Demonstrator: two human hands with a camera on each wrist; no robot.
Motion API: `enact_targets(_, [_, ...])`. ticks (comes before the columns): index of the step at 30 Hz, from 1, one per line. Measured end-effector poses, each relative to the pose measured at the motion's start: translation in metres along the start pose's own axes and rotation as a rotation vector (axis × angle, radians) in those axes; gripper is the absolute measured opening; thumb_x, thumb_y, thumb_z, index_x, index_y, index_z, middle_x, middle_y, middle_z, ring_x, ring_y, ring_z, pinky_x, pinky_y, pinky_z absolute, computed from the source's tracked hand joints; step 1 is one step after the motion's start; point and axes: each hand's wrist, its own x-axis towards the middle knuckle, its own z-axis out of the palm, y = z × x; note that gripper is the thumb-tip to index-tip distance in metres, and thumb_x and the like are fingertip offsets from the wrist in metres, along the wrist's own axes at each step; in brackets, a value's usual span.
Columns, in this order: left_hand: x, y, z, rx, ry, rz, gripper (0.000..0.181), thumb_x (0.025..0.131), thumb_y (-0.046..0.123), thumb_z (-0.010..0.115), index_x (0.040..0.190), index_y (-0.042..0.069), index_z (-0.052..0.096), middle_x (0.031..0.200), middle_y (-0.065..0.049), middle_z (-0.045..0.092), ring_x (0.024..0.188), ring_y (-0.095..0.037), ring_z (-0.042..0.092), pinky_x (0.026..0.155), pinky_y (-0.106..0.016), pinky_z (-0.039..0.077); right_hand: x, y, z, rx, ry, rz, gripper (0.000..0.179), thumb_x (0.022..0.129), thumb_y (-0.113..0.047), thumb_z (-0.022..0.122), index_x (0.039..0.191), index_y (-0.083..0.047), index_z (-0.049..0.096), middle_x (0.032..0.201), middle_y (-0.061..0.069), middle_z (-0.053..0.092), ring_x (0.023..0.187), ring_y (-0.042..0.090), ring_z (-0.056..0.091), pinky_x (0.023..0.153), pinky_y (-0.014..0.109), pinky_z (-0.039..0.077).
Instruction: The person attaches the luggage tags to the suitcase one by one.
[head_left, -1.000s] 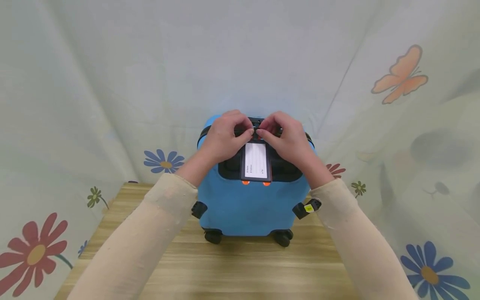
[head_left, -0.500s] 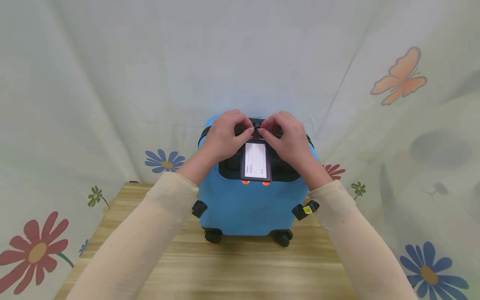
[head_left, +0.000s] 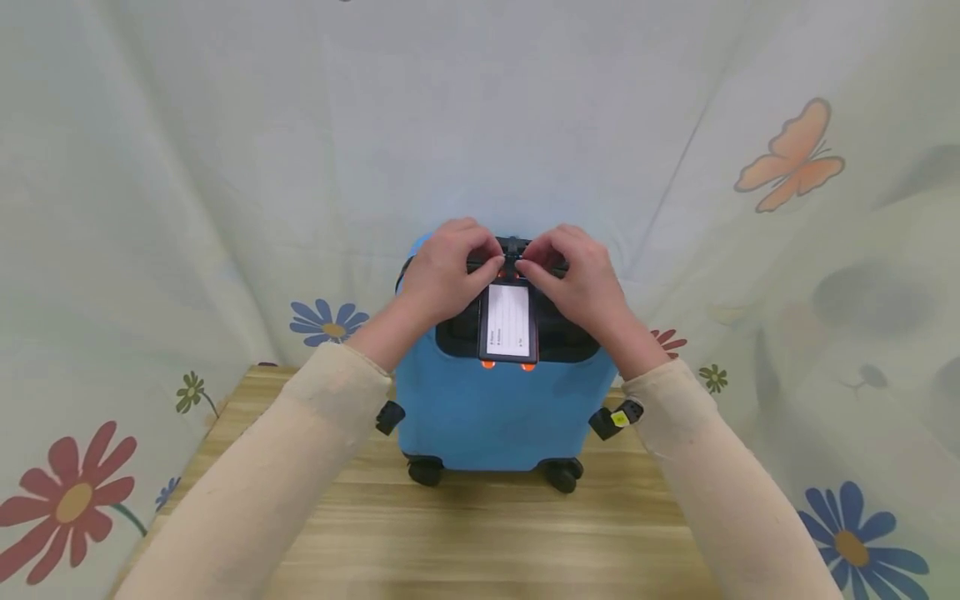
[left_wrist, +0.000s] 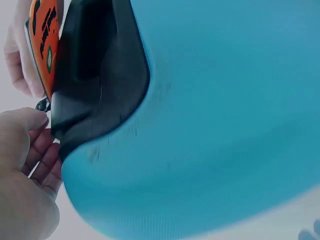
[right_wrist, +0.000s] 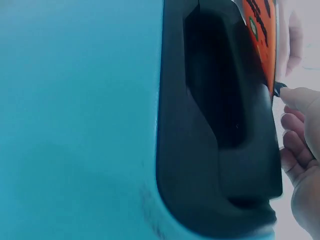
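Observation:
A light blue suitcase [head_left: 495, 408] stands upright with a black handle [head_left: 457, 335] on its top. Over that handle hangs a luggage tag [head_left: 510, 321], its white card with printed lines facing up. Its orange underside [left_wrist: 46, 50] with black markings shows in both wrist views. My left hand [head_left: 448, 271] pinches the tag's black strap [left_wrist: 43, 105] between thumb and fingers. From the other side, my right hand [head_left: 577, 279] pinches the strap too, thumb at a small black end [right_wrist: 278, 89]. The fingertips of both hands nearly meet above the card; the rest of the strap is largely hidden.
The suitcase stands on a wood-grain surface [head_left: 480, 542] on black wheels [head_left: 562, 475]. Pale curtains [head_left: 450, 108] with printed flowers and a butterfly hang behind and at both sides. Black wrist cameras [head_left: 617, 418] sit under each cuff.
Both hands stay at the strap, with their fingertips drawn slightly apart. The tag has shifted a little to the left in the head view.

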Motion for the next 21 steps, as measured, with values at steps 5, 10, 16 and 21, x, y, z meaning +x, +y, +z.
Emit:
enact_targets(5, [-0.017, -0.005, -0.021, 0.139, 0.005, 0.048, 0.014, 0.101, 0.02, 0.075, 0.108, 0.008, 0.077, 0.106, -0.007, 0.068, 0.107, -0.027, 0.058, 0.092, -0.043, 0.055, -0.024, 0.004, -0.023, -0.054, -0.027, 0.025, 0.027, 0.095, -0.014, 0.083, 0.118, -0.002, 0.075, 0.11, 0.012, 0.07, 0.104, 0.028, 0.068, 0.091, 0.047, 0.058])
enact_targets(10, [-0.057, -0.015, -0.051, 0.247, 0.017, 0.082, 0.023, 0.098, 0.02, 0.079, 0.116, 0.005, 0.077, 0.109, -0.012, 0.069, 0.111, -0.031, 0.059, 0.091, -0.046, 0.057, -0.074, 0.017, -0.055, -0.137, 0.005, 0.054, 0.036, 0.093, -0.009, 0.084, 0.127, -0.004, 0.074, 0.116, 0.014, 0.07, 0.109, 0.03, 0.064, 0.088, 0.036, 0.058])
enact_targets(16, [-0.126, -0.041, -0.075, 0.31, 0.086, 0.125, 0.043, 0.092, 0.018, 0.084, 0.129, 0.001, 0.072, 0.123, -0.017, 0.07, 0.118, -0.038, 0.061, 0.093, -0.054, 0.058, -0.142, 0.04, -0.077, -0.191, 0.089, 0.054, 0.051, 0.08, 0.005, 0.089, 0.128, 0.001, 0.073, 0.115, 0.02, 0.069, 0.108, 0.036, 0.061, 0.088, 0.026, 0.047])
enact_targets(21, [-0.187, -0.07, -0.071, 0.357, 0.087, 0.036, 0.063, 0.087, 0.022, 0.087, 0.142, 0.003, 0.065, 0.137, -0.021, 0.066, 0.124, -0.044, 0.061, 0.099, -0.063, 0.054, -0.197, 0.059, -0.071, -0.278, 0.07, 0.178, 0.056, 0.083, -0.004, 0.089, 0.135, -0.001, 0.069, 0.124, 0.022, 0.067, 0.117, 0.043, 0.059, 0.096, 0.058, 0.047])
